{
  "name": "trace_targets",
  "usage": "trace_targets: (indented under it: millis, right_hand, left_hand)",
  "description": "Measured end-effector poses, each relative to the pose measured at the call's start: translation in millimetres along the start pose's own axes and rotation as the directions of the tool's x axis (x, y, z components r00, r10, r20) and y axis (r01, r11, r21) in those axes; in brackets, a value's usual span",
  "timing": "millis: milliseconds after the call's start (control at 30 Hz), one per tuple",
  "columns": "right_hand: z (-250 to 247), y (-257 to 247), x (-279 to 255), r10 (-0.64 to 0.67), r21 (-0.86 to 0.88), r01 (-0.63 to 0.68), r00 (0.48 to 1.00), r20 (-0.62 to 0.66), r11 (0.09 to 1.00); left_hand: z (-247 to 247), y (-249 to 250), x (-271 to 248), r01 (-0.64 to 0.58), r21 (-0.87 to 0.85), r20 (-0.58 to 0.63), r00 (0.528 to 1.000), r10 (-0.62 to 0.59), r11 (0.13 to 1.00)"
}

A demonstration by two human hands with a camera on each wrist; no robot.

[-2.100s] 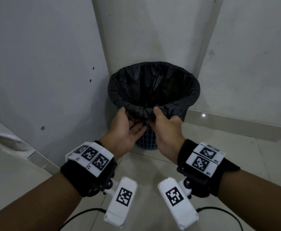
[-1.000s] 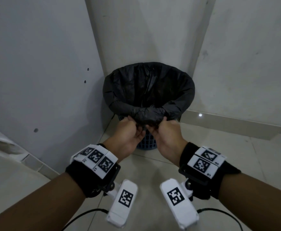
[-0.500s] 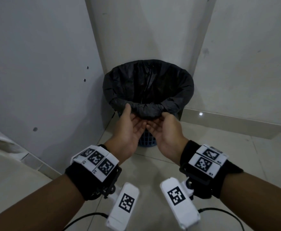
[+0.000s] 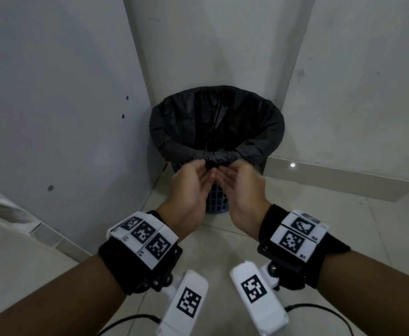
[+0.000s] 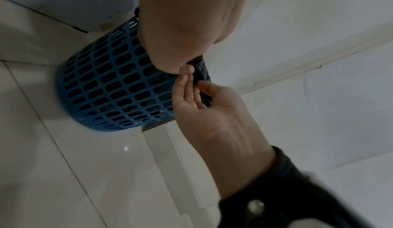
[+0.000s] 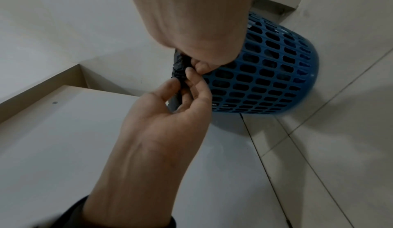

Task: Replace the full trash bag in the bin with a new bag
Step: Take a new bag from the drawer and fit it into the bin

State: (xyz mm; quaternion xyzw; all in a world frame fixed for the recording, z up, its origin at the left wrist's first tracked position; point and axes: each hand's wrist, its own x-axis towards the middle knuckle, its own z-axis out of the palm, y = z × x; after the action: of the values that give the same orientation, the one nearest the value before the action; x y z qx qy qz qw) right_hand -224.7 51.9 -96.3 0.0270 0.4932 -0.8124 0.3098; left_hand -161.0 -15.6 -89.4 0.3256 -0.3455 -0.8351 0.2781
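A blue lattice bin [image 4: 216, 202] stands in the corner, lined with a black trash bag [image 4: 216, 122] whose top is rolled over the rim. Both hands meet at the near side of that rolled edge [image 4: 223, 157]. My left hand [image 4: 203, 167] pinches the roll between thumb and fingers, which the right wrist view shows plainly on the bag [image 6: 179, 70]. My right hand [image 4: 226, 169] pinches the same roll beside it, seen in the left wrist view on the bag [image 5: 202, 73] in front of the bin [image 5: 110, 83]. The bag's inside is dark; I cannot see its contents.
White walls close the bin in on the left, back and right. A pale baseboard [image 4: 344, 180] runs along the right wall. A white ledge [image 4: 4, 214] sits low on the left. Tiled floor [image 4: 223, 251] lies between me and the bin.
Half a second ago both hands lay open, palms up, under the rolled edge. Now their fingers and thumbs have closed on it.
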Motion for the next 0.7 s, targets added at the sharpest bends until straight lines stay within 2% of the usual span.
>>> trace_targets:
  millis: [67,200,300,567,700]
  right_hand:
    - [2,-6,0,0.005,0.064,-0.007,0.999,0.033,0.998]
    - [11,-7,3,0.0,-0.027,0.0,1.0,0.008,1.0]
    - [15,-11,6,0.02,-0.056,-0.021,1.0,-0.009,0.998]
    - [3,-18,5,0.134,-0.085,-0.124,0.984,0.118,0.989]
    - [-7,-20,7,0.069,0.002,-0.069,0.998,0.004,0.998]
  left_hand:
    - [3,6,0,0.007,-0.042,-0.011,1.0,-0.008,0.999]
    - [6,13,5,0.038,0.027,-0.028,0.999,-0.037,0.999]
    - [6,13,9,0.012,0.032,-0.059,0.998,-0.01,0.999]
    - [0,18,15,-0.037,0.023,-0.081,0.996,0.039,0.999]
    - [-4,24,18,-0.051,0.017,-0.136,0.989,0.052,0.999]
